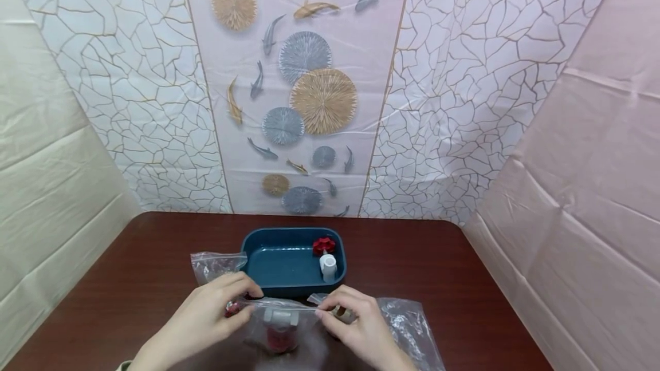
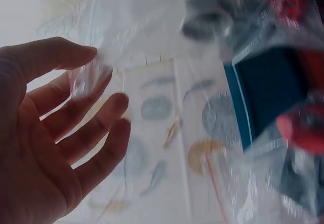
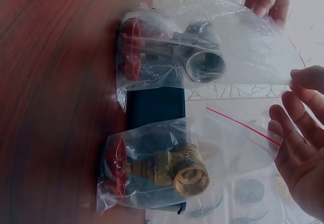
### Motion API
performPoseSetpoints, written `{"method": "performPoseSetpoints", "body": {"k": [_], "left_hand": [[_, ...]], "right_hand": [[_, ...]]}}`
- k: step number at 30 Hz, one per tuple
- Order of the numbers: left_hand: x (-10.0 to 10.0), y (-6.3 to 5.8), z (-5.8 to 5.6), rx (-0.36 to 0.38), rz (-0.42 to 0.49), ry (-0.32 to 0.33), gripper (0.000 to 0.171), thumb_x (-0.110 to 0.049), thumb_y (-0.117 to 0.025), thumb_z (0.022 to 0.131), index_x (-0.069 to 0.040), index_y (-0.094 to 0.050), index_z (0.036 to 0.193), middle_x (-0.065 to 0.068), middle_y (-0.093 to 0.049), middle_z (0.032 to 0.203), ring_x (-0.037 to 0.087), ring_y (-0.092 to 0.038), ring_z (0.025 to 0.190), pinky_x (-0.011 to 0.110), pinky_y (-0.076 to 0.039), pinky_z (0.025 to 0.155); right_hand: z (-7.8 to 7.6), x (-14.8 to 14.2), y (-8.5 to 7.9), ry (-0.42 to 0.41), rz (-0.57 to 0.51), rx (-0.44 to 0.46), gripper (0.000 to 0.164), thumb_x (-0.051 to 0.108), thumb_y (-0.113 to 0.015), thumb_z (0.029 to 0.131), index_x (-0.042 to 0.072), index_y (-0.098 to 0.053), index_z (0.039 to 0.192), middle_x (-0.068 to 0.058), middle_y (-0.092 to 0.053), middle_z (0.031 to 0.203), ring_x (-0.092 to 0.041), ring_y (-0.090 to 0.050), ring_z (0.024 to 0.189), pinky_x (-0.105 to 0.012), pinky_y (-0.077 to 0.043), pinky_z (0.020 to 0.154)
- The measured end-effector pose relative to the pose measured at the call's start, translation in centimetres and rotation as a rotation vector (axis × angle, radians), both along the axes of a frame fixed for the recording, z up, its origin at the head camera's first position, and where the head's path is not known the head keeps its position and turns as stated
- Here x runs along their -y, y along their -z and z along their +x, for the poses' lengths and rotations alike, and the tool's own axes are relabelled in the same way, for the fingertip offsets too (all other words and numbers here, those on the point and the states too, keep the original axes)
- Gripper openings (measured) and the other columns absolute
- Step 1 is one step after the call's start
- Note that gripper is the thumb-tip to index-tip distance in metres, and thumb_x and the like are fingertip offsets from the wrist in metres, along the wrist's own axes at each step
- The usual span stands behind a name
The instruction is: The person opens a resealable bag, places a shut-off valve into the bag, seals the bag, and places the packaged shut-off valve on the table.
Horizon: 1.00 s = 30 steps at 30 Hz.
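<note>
Both hands hold the top edge of a clear zip bag (image 3: 248,46) with a grey valve (image 3: 202,67) inside, its red handwheel (image 1: 281,339) at the bottom. At the bag's left top corner, my left hand (image 1: 206,305) pinches the plastic between thumb and index finger, the other fingers spread in the left wrist view. My right hand (image 1: 358,325) pinches the opposite corner. Beside that hand, a second zip bag with a red seal line (image 3: 243,126) contains a brass valve (image 3: 169,168) with a red handwheel.
Behind the hands stands a blue tray (image 1: 278,271) with a white valve (image 1: 328,267) and its red handwheel at the right end. Another clear bag (image 1: 211,265) is left of the tray, with a red part (image 1: 232,307) partly behind my left hand. All stand on a dark red-brown table (image 1: 423,268).
</note>
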<state>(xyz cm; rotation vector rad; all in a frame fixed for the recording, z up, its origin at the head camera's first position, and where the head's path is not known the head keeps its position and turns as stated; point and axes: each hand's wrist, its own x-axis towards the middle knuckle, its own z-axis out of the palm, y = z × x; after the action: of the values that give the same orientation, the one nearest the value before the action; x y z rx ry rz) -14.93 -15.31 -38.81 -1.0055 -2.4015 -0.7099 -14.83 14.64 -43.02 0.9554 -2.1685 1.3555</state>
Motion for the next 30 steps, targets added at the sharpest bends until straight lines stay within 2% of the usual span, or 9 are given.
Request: {"method": "performPoseSetpoints", "body": {"k": [4, 9, 15, 21, 30], "left_hand": [[-2.0, 0.0, -0.5, 0.032, -0.022, 0.052, 0.022, -0.02, -0.079, 0.087, -0.03, -0.068, 0.103, -0.02, -0.06, 0.102, 0.002, -0.058, 0.09, 0.027, -0.052, 0.072], [-4.5, -0.3, -0.9, 0.055, -0.069, 0.125, 0.005, -0.022, -0.073, 0.092, -0.026, -0.071, 0.094, -0.018, -0.061, 0.093, -0.001, -0.054, 0.081, 0.021, -0.05, 0.066], [-6.5, -0.5, -1.0, 0.058, -0.112, 0.148, 0.005, -0.02, -0.073, 0.091, -0.025, -0.071, 0.09, -0.017, -0.061, 0.089, -0.002, -0.053, 0.077, 0.018, -0.048, 0.065], [-7.6, -0.3, -1.1, 0.02, -0.12, 0.155, 0.008, -0.021, -0.073, 0.09, -0.026, -0.068, 0.087, -0.017, -0.058, 0.086, -0.003, -0.049, 0.072, 0.015, -0.043, 0.063], [-7.8, -0.1, -0.9, -0.047, -0.085, 0.193, 0.012, -0.017, -0.074, 0.087, -0.027, -0.067, 0.085, -0.018, -0.059, 0.085, -0.005, -0.047, 0.07, 0.011, -0.039, 0.063]], "right_hand": [[0.0, 0.1, -0.1, -0.01, 0.0, 0.001, 0.015, 0.01, -0.077, 0.09, 0.024, -0.074, 0.096, 0.004, -0.069, 0.091, -0.005, -0.063, 0.078, -0.028, -0.054, 0.06], [0.3, 0.3, -0.4, -0.011, 0.007, 0.036, 0.012, 0.013, -0.074, 0.093, 0.024, -0.073, 0.096, 0.008, -0.068, 0.093, -0.004, -0.062, 0.077, -0.028, -0.054, 0.059], [0.5, 0.4, -0.5, -0.024, 0.012, 0.064, 0.009, 0.015, -0.072, 0.095, 0.023, -0.073, 0.097, 0.01, -0.067, 0.093, -0.004, -0.062, 0.076, -0.026, -0.053, 0.057], [0.6, 0.3, -0.5, -0.04, 0.024, 0.105, 0.009, 0.016, -0.071, 0.096, 0.024, -0.074, 0.098, 0.01, -0.066, 0.092, -0.003, -0.061, 0.075, -0.024, -0.052, 0.057], [0.5, 0.3, -0.5, -0.078, 0.037, 0.092, 0.011, 0.01, -0.069, 0.096, 0.021, -0.073, 0.097, 0.009, -0.065, 0.091, -0.003, -0.061, 0.075, -0.027, -0.054, 0.059]]}}
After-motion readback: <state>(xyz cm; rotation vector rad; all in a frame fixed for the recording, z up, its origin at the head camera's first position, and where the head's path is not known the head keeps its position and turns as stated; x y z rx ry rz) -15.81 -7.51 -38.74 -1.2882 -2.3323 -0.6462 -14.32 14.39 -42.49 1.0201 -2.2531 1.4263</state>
